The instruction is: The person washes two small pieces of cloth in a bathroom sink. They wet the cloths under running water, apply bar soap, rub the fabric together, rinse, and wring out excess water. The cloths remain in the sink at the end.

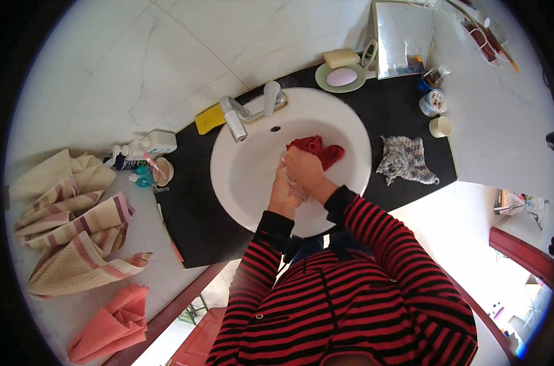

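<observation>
A wet red cloth (329,154) is bunched in the white washbasin (245,183), towards its right side. My right hand (306,169) lies over it, closed on its near-left part. My left hand (283,192) is pressed against my right hand from below and to the left, with what looks like lather between them. Whether the left fingers also hold cloth is hidden. The chrome faucet (240,116) stands at the basin's back left, its spout away from my hands.
A yellow sponge (209,120) lies by the faucet. Behind the basin, a green soap dish (320,82) sits near a mirror (402,41). A grey knitted cloth (406,159), a cotton swab tub (433,103) and a cup (440,127) are right; pump bottles (160,142) and hanging towels (84,224) are left.
</observation>
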`<action>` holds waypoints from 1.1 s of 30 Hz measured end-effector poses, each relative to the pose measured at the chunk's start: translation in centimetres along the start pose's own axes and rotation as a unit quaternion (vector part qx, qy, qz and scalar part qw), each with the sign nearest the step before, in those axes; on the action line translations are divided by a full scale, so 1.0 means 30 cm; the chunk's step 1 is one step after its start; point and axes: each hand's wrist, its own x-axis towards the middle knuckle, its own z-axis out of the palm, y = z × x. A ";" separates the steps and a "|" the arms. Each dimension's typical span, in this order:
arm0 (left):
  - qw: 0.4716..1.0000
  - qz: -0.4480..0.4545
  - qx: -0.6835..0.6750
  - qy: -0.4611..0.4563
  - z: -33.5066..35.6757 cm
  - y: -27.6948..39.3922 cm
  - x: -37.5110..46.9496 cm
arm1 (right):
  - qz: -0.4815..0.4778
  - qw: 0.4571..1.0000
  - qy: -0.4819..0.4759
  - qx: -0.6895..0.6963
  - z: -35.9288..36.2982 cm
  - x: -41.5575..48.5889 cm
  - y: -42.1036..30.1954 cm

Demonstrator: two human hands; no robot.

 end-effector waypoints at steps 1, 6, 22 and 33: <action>1.000 0.024 0.011 0.002 0.004 -0.003 0.001 | 0.032 0.999 0.007 0.043 -0.009 -0.003 -0.010; 0.970 0.050 0.034 -0.235 0.036 0.020 -0.037 | -0.104 0.994 0.011 0.036 -0.061 0.003 -0.045; 0.982 -0.073 -0.070 -0.162 0.049 0.062 -0.081 | -0.039 0.994 0.100 -0.005 0.025 0.121 0.162; 0.960 0.061 0.254 -0.099 0.014 0.242 -0.200 | 0.193 0.702 -0.110 0.677 -0.222 0.110 0.214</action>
